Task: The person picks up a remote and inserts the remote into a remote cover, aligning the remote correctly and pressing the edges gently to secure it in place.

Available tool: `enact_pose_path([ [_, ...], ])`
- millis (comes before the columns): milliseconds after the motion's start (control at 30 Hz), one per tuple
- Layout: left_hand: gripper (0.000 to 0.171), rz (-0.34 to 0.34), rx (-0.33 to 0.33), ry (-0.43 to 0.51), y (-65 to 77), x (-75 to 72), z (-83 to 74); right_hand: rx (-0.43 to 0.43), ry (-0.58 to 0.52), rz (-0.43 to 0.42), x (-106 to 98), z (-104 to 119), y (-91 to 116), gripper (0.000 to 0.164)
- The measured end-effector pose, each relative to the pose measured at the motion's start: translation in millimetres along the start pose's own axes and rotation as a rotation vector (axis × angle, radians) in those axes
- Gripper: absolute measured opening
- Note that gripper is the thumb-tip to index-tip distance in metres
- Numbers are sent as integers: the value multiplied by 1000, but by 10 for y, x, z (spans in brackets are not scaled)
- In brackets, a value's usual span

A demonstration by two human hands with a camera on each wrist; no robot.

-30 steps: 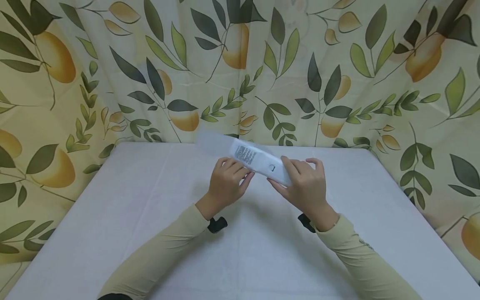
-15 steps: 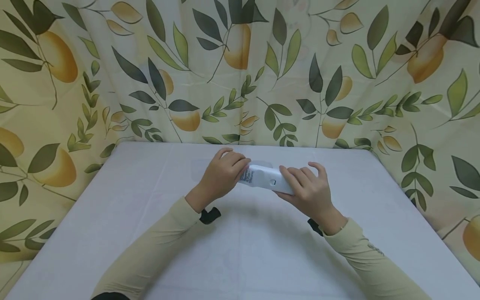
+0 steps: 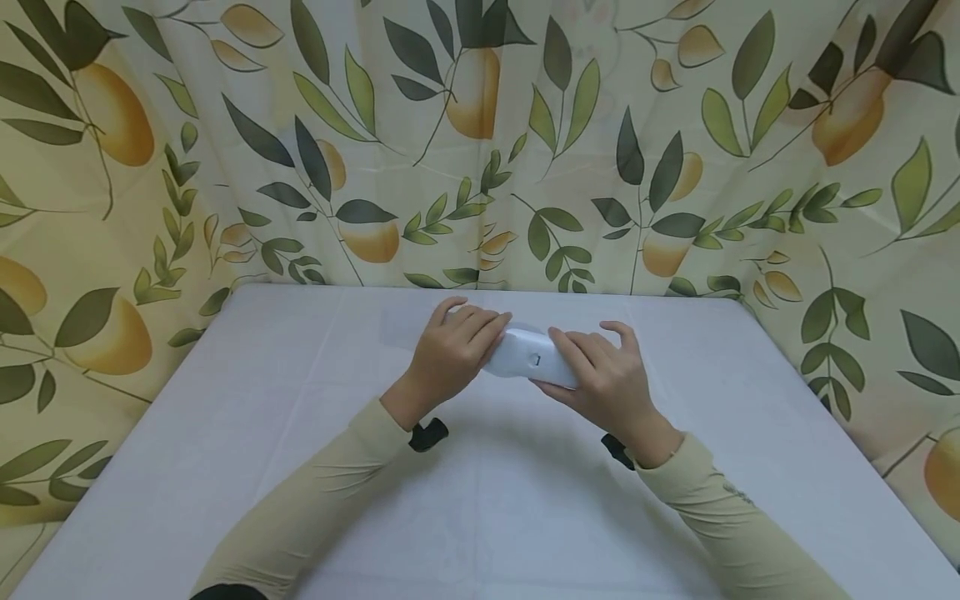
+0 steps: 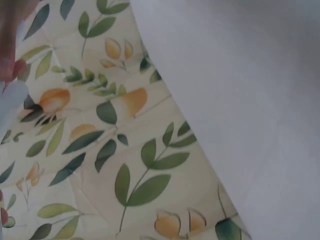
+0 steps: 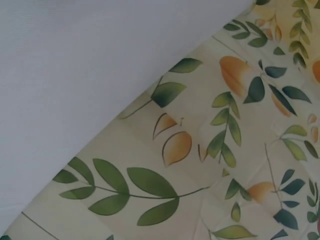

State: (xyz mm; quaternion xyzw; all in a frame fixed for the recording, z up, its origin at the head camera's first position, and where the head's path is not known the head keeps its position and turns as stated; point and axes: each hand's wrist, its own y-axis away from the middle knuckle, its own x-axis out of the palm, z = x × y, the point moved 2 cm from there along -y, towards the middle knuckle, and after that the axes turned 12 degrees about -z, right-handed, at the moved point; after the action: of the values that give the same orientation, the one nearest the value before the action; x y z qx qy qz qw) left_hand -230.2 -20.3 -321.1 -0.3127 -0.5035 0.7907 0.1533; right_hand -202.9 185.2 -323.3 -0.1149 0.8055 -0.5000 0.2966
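Observation:
A white oblong item [image 3: 525,354] in a clear plastic wrapper is held above the table, between both hands, in the head view. It has a small dark mark on its upper face; its exact kind cannot be told. My left hand [image 3: 450,350] grips its left end, fingers over the top. The loose clear end of the wrapper [image 3: 401,327] sticks out beyond that hand. My right hand [image 3: 606,375] pinches the right end, thumb below and fingers above. In the left wrist view, only part of a finger [image 4: 7,45] and a pale edge of the item [image 4: 12,102] show.
A table with a white cloth [image 3: 480,517] lies under the hands. Behind it and along its sides hangs a curtain [image 3: 570,150] printed with leaves and yellow fruit. Black straps [image 3: 429,435] sit at the wrists.
The item was tilted up with printed text showing; it has come down and levelled. My left hand has moved over its left end, covering the text. Both hands then shifted slightly closer together.

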Motion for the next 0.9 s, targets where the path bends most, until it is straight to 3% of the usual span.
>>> enact_pose_path([
  [133, 69, 102, 19, -20, 53, -24, 71, 44, 14, 17, 1, -45, 2, 68],
  [233, 81, 146, 23, -36, 96, -40, 127, 74, 7, 41, -21, -95, 13, 68],
  [500, 65, 181, -8, -60, 112, -42, 151, 52, -30, 48, -21, -115, 22, 66],
  [767, 61, 135, -9, -53, 121, -35, 96, 48, -65, 48, -13, -124, 18, 61],
  [900, 61, 191, -27, -16, 85, -55, 84, 21, -70, 65, -10, -158, -2, 66],
])
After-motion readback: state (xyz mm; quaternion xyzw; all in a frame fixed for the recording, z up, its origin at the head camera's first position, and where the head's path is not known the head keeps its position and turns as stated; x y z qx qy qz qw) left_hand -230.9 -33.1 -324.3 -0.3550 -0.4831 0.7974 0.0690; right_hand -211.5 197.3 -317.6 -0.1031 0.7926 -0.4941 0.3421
